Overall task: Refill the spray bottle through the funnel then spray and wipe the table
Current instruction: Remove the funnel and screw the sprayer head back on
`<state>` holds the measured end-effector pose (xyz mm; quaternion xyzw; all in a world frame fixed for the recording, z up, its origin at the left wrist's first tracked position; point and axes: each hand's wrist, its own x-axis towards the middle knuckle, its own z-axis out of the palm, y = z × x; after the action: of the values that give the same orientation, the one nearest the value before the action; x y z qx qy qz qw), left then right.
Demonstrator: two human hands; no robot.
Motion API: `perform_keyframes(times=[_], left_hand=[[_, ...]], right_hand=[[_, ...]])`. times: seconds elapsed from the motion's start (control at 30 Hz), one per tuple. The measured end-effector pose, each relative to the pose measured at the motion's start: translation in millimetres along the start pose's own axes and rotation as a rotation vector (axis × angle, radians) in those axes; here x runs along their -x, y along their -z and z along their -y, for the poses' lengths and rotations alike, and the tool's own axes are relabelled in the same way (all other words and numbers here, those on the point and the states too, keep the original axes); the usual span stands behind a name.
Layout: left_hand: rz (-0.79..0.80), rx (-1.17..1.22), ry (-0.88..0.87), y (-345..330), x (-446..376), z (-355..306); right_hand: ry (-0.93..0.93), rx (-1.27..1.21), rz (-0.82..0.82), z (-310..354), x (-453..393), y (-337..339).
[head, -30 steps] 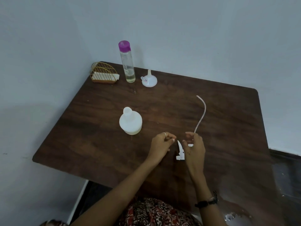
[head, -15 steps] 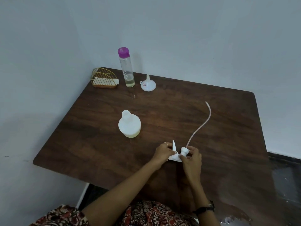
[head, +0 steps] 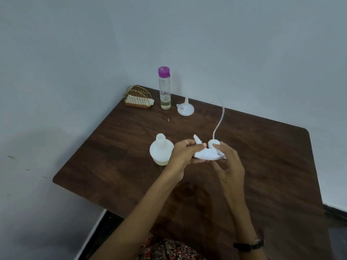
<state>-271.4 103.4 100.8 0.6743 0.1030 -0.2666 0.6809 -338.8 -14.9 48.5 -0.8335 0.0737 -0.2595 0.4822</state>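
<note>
Both hands hold the white spray head (head: pixel 207 152) above the dark wooden table (head: pixel 262 156). My left hand (head: pixel 185 153) grips its trigger end, my right hand (head: pixel 228 162) its cap end, and its thin dip tube (head: pixel 219 121) curves up and away. The white spray bottle (head: pixel 160 152) stands open just left of my left hand, a little pale liquid at its bottom. A clear refill bottle (head: pixel 164 89) with a purple cap stands at the far edge. A white funnel (head: pixel 185 107) rests upside down to its right.
A gold wire holder (head: pixel 138 98) with white napkins sits in the table's far left corner. Grey walls run close behind and to the left of the table. A black watch is on my right wrist.
Both hands have lifted the spray head off the table and carried it toward the open bottle. The dip tube now points up instead of lying on the table. The camera tilted down.
</note>
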Motion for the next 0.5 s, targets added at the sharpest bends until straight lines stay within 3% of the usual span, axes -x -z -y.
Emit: perform_keyframes(times=[0.13, 0.23, 0.37, 0.5], left_hand=[[0.007, 0.123, -0.105, 24, 15, -32], [-0.057, 0.156, -0.223, 51, 18, -42], [-0.281, -0.018, -0.285, 89, 1, -23], [-0.337, -0.274, -0.236, 110, -27, 6]], right_hand=[[0.201, 0.029, -0.031, 28, -32, -3], [0.183, -0.068, -0.004, 56, -51, -4], [0.094, -0.197, -0.048, 93, -73, -8], [0.055, -0.249, -0.124, 124, -89, -9]])
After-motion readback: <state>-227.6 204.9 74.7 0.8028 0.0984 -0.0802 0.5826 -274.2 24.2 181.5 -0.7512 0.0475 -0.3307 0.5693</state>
